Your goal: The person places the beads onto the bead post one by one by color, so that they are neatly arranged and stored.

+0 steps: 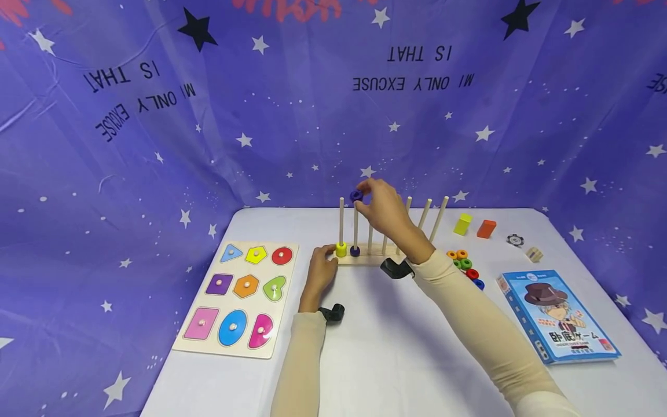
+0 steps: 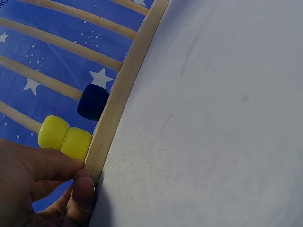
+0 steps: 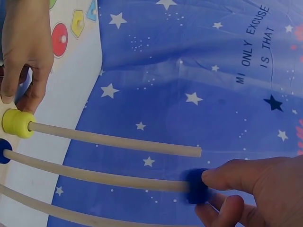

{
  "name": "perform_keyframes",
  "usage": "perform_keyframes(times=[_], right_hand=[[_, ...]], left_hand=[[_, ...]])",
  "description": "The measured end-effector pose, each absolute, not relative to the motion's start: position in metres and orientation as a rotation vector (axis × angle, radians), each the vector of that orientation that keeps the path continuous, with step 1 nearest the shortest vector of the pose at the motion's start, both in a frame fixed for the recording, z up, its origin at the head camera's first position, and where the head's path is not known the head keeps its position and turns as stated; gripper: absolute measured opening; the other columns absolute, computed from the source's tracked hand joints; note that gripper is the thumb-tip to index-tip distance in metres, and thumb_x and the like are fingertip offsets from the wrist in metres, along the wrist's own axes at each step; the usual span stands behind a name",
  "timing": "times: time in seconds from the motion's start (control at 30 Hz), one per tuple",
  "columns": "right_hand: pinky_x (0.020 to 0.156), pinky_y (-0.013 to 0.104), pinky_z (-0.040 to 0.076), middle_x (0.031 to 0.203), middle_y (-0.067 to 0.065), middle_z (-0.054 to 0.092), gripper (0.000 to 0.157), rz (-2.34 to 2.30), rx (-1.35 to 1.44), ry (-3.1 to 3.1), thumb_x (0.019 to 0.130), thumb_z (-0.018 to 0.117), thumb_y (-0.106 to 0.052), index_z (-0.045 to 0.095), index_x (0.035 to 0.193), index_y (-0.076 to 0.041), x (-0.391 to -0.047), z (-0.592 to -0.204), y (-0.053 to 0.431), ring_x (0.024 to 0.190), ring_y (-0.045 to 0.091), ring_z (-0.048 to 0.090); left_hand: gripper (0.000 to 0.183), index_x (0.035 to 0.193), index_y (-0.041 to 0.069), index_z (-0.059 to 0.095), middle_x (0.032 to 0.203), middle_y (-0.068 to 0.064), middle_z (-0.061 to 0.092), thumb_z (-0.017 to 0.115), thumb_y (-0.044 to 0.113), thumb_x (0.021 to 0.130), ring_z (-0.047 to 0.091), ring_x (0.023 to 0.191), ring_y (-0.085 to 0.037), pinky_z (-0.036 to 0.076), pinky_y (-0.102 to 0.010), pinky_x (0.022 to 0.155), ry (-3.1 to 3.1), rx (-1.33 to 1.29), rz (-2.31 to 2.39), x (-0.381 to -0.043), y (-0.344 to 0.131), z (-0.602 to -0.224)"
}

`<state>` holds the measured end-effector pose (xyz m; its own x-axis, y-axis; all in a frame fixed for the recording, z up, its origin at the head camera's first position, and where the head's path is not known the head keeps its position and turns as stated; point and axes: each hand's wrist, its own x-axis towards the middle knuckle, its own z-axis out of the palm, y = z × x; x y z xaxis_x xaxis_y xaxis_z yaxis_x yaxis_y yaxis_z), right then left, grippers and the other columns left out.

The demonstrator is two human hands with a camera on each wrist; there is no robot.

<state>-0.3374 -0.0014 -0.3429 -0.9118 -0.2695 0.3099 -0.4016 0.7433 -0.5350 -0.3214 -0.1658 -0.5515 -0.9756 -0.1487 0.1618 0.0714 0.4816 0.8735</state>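
In the head view my right hand [image 1: 387, 213] pinches a dark blue ring bead [image 1: 356, 196] at the top of the second peg from the left. The right wrist view shows that bead [image 3: 197, 186], blurred, at the peg's tip. My left hand [image 1: 320, 271] grips the left end of the wooden peg base [image 2: 124, 85] between thumb and fingers. Two yellow beads [image 2: 65, 136] sit stacked at the foot of the leftmost peg. One dark blue bead [image 2: 93, 102] lies at the foot of the second peg. The right forearm hides part of the rack.
Several coloured beads [image 1: 466, 264] lie right of the rack. Farther right are a yellow block [image 1: 462, 224], an orange block [image 1: 486, 229], a round chip [image 1: 515, 240], a small wooden cube [image 1: 534, 254] and a blue game box [image 1: 560, 318]. A shape puzzle board [image 1: 237, 289] lies left.
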Motion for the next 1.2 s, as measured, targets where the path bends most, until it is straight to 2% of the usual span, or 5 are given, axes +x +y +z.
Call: perform_keyframes(times=[0.33, 0.57, 0.87, 1.07, 1.2], right_hand=[[0.085, 0.044, 0.042, 0.114, 0.008, 0.06, 0.038, 0.941, 0.533, -2.671, 0.087, 0.068, -0.021, 0.06, 0.123, -0.01, -0.321, -0.335, 0.023, 0.1, 0.026, 0.055], [0.064, 0.036, 0.042, 0.113, 0.008, 0.06, 0.035, 0.937, 0.397, -2.571, 0.088, 0.067, -0.018, 0.061, 0.122, -0.01, -0.297, -0.344, 0.086, 0.073, 0.022, 0.053], [0.056, 0.034, 0.041, 0.111, 0.017, 0.06, 0.035, 0.852, 0.049, -2.639, 0.091, 0.064, -0.022, 0.059, 0.121, -0.005, -0.278, -0.418, 0.191, 0.073, 0.026, 0.052], [0.06, 0.034, 0.041, 0.111, 0.022, 0.061, 0.038, 0.863, -0.097, -2.734, 0.089, 0.065, -0.02, 0.058, 0.121, -0.001, -0.261, -0.477, 0.229, 0.085, 0.034, 0.055], [0.068, 0.042, 0.046, 0.113, 0.025, 0.059, 0.04, 0.883, -0.173, -2.807, 0.089, 0.064, -0.018, 0.055, 0.123, 0.001, -0.252, -0.504, 0.241, 0.095, 0.039, 0.055]], left_hand=[[0.037, 0.122, 0.001, 0.061, 0.117, -0.018, 0.055, 0.061, 0.0, 0.085, 0.053, 0.112, -0.032, 0.037, -0.042, 0.101, -2.525, 0.083, -1.511, -0.322, -0.165, -0.552], [0.038, 0.124, 0.002, 0.06, 0.118, -0.018, 0.054, 0.059, 0.002, 0.086, 0.052, 0.112, -0.032, 0.037, -0.043, 0.1, -2.554, 0.077, -1.524, -0.324, -0.166, -0.555], [0.038, 0.124, 0.002, 0.06, 0.118, -0.018, 0.054, 0.06, 0.003, 0.087, 0.052, 0.11, -0.031, 0.039, -0.043, 0.097, -2.547, 0.083, -1.525, -0.328, -0.172, -0.552], [0.038, 0.125, 0.001, 0.06, 0.118, -0.018, 0.053, 0.059, 0.003, 0.087, 0.051, 0.113, -0.033, 0.037, -0.044, 0.1, -2.553, 0.081, -1.534, -0.328, -0.172, -0.553], [0.037, 0.124, 0.001, 0.06, 0.118, -0.018, 0.054, 0.059, 0.003, 0.087, 0.051, 0.114, -0.034, 0.037, -0.045, 0.1, -2.563, 0.084, -1.536, -0.326, -0.169, -0.555]])
